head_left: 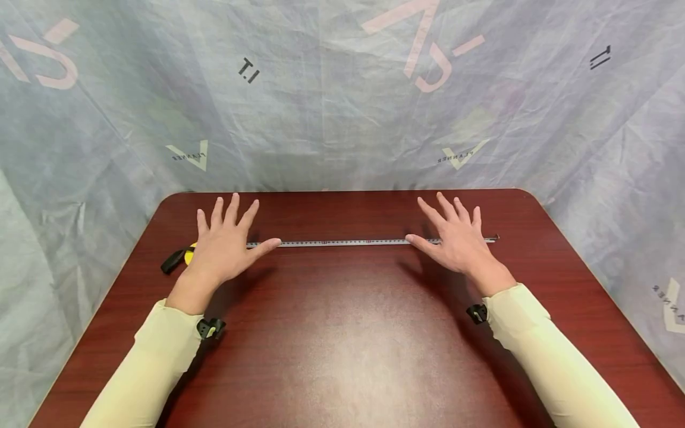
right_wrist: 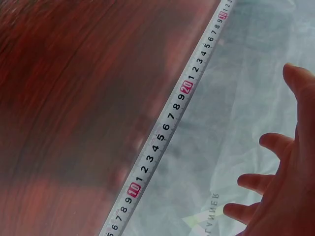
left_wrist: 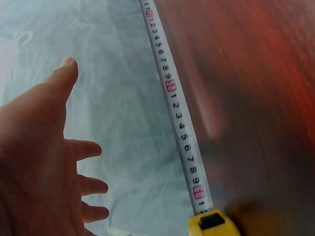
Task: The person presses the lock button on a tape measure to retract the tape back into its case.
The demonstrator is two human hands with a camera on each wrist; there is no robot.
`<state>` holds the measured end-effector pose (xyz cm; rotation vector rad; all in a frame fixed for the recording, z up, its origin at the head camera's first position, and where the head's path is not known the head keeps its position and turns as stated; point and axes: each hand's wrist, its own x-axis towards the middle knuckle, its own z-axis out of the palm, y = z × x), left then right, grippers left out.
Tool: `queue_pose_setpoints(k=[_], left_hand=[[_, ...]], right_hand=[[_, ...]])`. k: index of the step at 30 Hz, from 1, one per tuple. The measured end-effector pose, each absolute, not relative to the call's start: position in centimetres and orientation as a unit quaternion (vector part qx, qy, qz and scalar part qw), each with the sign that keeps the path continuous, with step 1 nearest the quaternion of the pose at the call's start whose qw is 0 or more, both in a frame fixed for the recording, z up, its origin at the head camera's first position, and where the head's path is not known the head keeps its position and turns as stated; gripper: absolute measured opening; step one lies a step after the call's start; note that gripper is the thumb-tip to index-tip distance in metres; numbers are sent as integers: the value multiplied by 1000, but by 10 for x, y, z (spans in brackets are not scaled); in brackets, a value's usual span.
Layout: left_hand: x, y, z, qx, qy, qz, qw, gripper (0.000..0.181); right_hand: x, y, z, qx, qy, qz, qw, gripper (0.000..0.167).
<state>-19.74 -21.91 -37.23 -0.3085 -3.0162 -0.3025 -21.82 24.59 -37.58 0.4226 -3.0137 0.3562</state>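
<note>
A tape measure lies across the far part of the table, its white blade [head_left: 342,242] drawn out to the right. The yellow case [left_wrist: 214,225] sits at the left end, partly behind my left hand [head_left: 222,246] in the head view. That hand is held with fingers spread, and nothing is in it. My right hand [head_left: 457,241] is spread the same way near the blade's right end, also holding nothing. Shadows below both hands suggest they hover above the table. In the right wrist view, red tens and black digits show on the blade [right_wrist: 162,128].
The dark red wooden table [head_left: 342,321] has rounded far corners. Grey printed fabric [head_left: 321,95] hangs behind it and along both sides. A black strap [head_left: 173,260] lies by the case. Small black devices are worn at both wrists.
</note>
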Motion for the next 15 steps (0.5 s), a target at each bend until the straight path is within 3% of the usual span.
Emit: queue_pose_setpoints(k=[15], left_hand=[[-194,-240,-366,-115,-986,-113,32,105]], right_hand=[[-214,268,-368,142,-977,157,39,88]])
